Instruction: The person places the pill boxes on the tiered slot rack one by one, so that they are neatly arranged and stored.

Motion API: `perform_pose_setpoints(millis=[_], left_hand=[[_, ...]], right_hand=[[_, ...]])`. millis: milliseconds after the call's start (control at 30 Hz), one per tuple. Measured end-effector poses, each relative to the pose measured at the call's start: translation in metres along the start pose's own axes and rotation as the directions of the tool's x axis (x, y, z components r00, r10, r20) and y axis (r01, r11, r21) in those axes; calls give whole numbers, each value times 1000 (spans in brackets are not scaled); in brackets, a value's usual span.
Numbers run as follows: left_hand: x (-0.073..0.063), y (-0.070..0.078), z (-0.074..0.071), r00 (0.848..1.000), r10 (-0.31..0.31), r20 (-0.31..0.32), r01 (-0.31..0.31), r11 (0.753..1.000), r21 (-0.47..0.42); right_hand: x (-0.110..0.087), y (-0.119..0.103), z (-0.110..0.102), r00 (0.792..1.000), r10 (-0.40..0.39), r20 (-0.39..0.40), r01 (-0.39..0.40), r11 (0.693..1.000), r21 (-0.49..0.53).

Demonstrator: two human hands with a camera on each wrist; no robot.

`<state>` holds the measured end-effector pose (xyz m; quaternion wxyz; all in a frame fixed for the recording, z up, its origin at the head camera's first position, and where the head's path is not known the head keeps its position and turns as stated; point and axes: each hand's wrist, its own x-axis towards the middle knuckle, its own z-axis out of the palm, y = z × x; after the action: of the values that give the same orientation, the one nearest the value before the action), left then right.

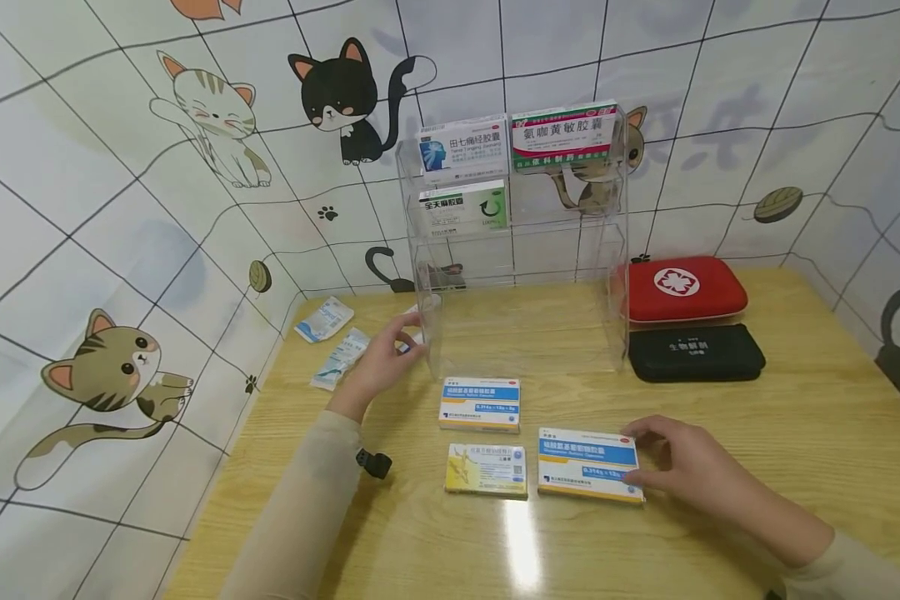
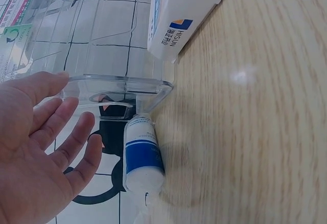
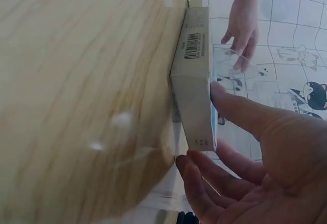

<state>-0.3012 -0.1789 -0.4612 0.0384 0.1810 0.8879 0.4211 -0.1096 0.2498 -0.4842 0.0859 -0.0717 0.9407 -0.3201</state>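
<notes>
My right hand (image 1: 690, 462) is at the right end of a blue-and-white medicine box (image 1: 588, 454) lying on the table. In the right wrist view the thumb rests on the printed face of the box (image 3: 196, 75), with the fingers curled about its end. My left hand (image 1: 386, 354) is beside the left wall of a clear acrylic rack (image 1: 429, 333). Its fingers are loosely bent around nothing, the thumb tip right at the rack's edge (image 2: 122, 81). A matching blue-and-white box (image 1: 480, 404) and a yellow-and-white box (image 1: 485, 469) lie between the hands.
On the rack's upper tiers stand a white-and-blue box (image 1: 465, 150), a red-and-green box (image 1: 566, 137) and a green-and-white box (image 1: 465, 208). Small packets (image 1: 324, 319) lie at the left, near a blue-banded white roll (image 2: 143, 155). A red case (image 1: 682, 292) and black case (image 1: 696, 354) are at the right.
</notes>
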Motion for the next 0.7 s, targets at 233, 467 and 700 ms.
perform_pose_setpoints(millis=[233,467,700], left_hand=[[0,1,0,1000,-1,4,1,1000,0],[1,1,1,999,30,14,-30,1000,-5],[0,0,1,1000,17,15,-17,1000,-14]], right_hand=[[0,-2,-10,993,30,-115,-17,993,120],[13,-8,-29,916,-136,-376,182,979,87],[52,-36,-76,738,-325,-592,393,920,-15]])
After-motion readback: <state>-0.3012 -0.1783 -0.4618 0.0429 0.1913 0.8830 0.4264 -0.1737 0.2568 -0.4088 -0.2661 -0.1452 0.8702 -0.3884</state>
